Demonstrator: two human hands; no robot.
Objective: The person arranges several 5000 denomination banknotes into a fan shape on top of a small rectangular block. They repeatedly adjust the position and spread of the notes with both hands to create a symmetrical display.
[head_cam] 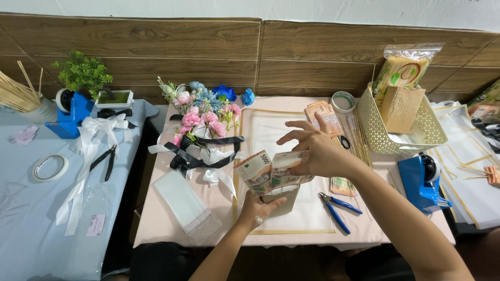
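Above the table (312,229), both hands clamped on folded banknotes (271,171), left hand (258,208) palm half hidden, right hand (312,151) atop.

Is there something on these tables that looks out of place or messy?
Nothing is spilled or damaged. Only the white ribbon on the blue table trails loosely, partly across the black pliers. The basket stands upright.

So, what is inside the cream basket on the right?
In the cream basket stand a brown cardboard box and a clear bag of thin sticks. The basket's floor beneath them is hidden.
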